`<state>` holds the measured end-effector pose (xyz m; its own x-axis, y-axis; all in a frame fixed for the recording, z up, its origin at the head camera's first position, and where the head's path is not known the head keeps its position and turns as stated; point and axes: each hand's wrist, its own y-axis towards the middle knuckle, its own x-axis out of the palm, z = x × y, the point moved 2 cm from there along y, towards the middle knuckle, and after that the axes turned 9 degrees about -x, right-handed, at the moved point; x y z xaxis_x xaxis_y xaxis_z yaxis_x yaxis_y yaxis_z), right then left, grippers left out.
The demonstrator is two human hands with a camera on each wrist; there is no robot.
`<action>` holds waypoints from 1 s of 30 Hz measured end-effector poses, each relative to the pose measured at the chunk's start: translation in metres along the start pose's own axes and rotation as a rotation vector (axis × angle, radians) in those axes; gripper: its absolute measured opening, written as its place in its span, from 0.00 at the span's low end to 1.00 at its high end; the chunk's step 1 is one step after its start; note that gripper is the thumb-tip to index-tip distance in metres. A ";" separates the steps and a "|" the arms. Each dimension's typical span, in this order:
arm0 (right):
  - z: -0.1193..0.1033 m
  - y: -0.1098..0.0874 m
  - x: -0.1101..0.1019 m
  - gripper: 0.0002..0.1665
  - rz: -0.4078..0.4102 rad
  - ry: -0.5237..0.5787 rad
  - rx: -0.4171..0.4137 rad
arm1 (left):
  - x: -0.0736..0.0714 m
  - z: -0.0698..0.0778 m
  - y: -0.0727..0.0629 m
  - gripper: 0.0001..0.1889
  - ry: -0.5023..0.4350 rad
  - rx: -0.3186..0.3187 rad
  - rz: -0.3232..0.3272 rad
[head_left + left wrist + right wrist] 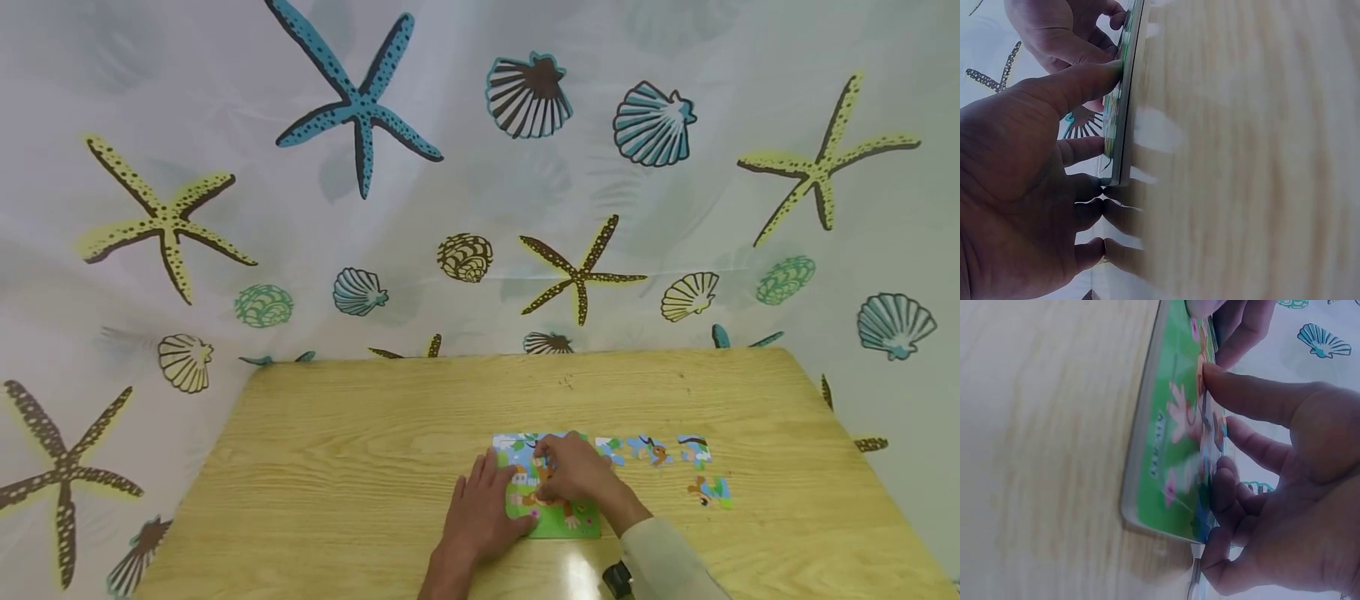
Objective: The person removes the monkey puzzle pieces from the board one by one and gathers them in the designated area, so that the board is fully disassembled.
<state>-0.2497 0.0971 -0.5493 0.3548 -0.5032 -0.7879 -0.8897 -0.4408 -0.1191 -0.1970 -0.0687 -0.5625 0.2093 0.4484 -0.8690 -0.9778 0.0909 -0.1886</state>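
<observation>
A jigsaw puzzle board [555, 527] with a bright cartoon picture and a green lower part lies flat on the wooden table. My left hand [482, 512] rests at its left side, fingers extended; in the left wrist view the thumb [1094, 78] lies on the board's edge and the fingertips meet its side and the table. Over the board's middle, my right hand [581, 475] pinches a puzzle piece [1217, 428] between thumb and index finger, against the picture. The other right fingers are curled. Much of the piece is hidden by the hand.
Loose puzzle pieces lie right of the board: one close to it [611, 450], another [651, 451], a corner piece [695, 448] and a nearer piece [710, 492]. A patterned cloth [450, 192] hangs behind the wooden table [337, 467].
</observation>
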 end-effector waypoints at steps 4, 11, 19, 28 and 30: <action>-0.002 -0.002 -0.001 0.28 0.018 0.010 0.011 | -0.001 0.000 -0.001 0.39 0.007 0.005 -0.008; -0.002 -0.005 0.004 0.28 0.054 0.020 -0.029 | -0.004 0.000 -0.003 0.39 0.024 0.012 -0.019; 0.011 -0.016 -0.003 0.17 0.093 0.230 -0.133 | -0.002 0.001 -0.003 0.39 0.015 0.002 -0.027; 0.035 -0.042 -0.024 0.15 0.145 0.211 -0.133 | 0.000 -0.002 -0.002 0.40 0.005 -0.006 -0.018; 0.045 -0.052 -0.029 0.14 0.144 0.172 -0.117 | 0.000 -0.001 -0.002 0.40 -0.017 0.002 -0.017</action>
<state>-0.2261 0.1678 -0.5475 0.2794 -0.6816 -0.6763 -0.8987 -0.4336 0.0657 -0.1947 -0.0697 -0.5625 0.2259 0.4614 -0.8579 -0.9741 0.1008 -0.2022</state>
